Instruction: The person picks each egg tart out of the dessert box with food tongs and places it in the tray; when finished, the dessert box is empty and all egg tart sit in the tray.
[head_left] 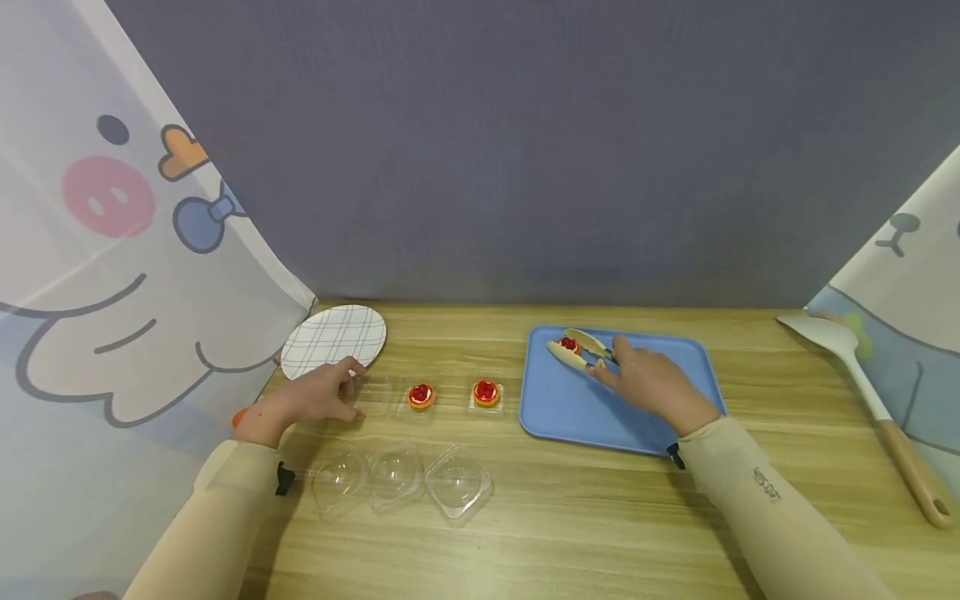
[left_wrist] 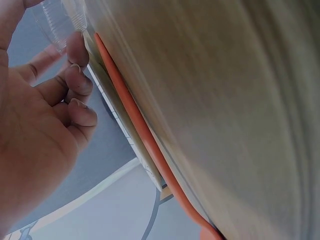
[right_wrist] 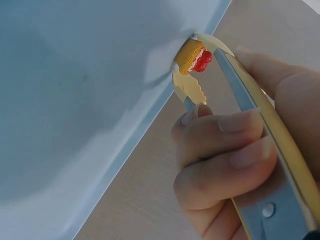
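R hand (head_left: 647, 377) clamped on tongs (head_left: 567, 356) w/ tart (right_wrist: 191, 56) btwn them; L hand (head_left: 318, 393) at clear container (head_left: 375, 397), grip unclear.

The head view faces forward and down from above, blue tray (head_left: 588, 417) at 4 o'clock. The 2 wrist views look closer, tilted; right shares tray and tongs (head_left: 566, 356) with head, left the checked plate (head_left: 333, 340).
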